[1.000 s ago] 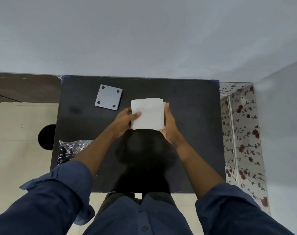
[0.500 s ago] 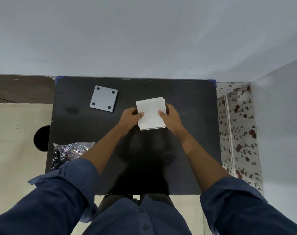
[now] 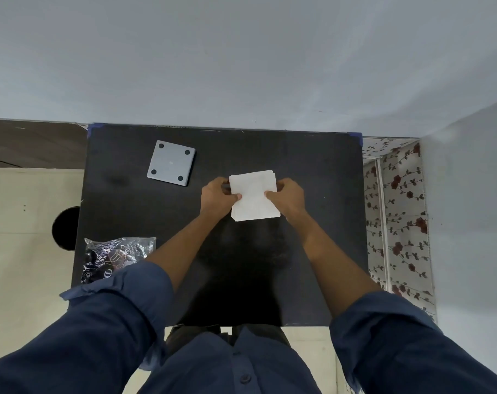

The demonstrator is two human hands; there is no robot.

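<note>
While the folded white cloth (image 3: 254, 195) sits over the middle of the black desk (image 3: 312, 251), nearer its far edge than its near one, both hands pinch it from opposite sides. The left hand (image 3: 216, 197) grips the cloth's left edge, thumb laid on top and fingers curled underneath. The right hand (image 3: 287, 196) holds the right edge the same way, its thumb pressed onto the upper face. I cannot tell whether the cloth rests on the desk or is lifted just off it. A grey square plate (image 3: 171, 162) with four dark dots lies toward the far left corner, well apart from the cloth. A crinkled plastic bag (image 3: 113, 255) sits by the left edge.
</note>
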